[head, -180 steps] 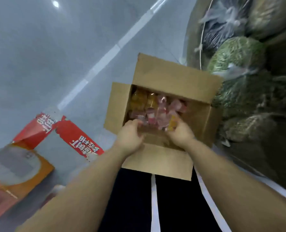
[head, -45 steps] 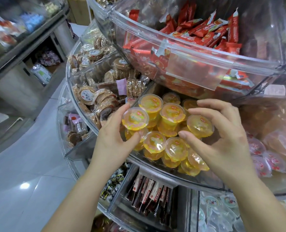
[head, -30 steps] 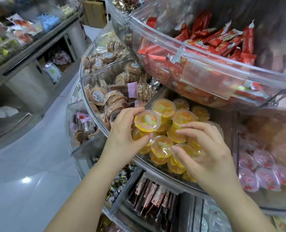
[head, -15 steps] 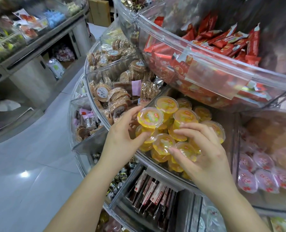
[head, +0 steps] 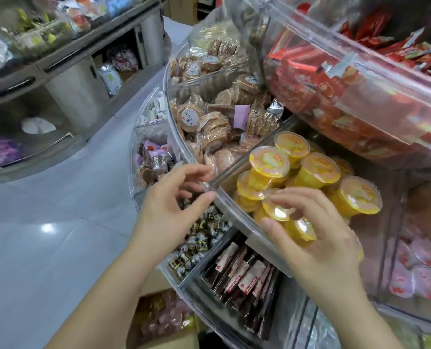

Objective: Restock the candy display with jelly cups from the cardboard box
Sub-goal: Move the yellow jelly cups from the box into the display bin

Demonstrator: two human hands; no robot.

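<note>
Yellow jelly cups (head: 315, 170) are piled in a clear compartment (head: 230, 214) of the round tiered candy display. My right hand (head: 320, 243) reaches over the compartment's front rim, thumb and fingers closed around one yellow jelly cup (head: 280, 211) low in the pile. My left hand (head: 170, 205) hovers just outside the rim to the left, fingers apart and holding nothing. The open cardboard box (head: 159, 323), with pink and yellow cups inside, sits on the floor below my left forearm.
Pink jelly cups (head: 423, 273) fill the compartment to the right. Wrapped biscuits (head: 209, 122) lie in the bin to the left, red bars (head: 335, 79) in the tier above, dark bars (head: 244, 273) in the tier below. A grey counter (head: 58, 71) stands across the tiled aisle.
My left hand let go of the yellow cup it held on the pile and drew back outside the rim. My right hand stayed low on the pile. Six seconds ago both hands were in the box.
</note>
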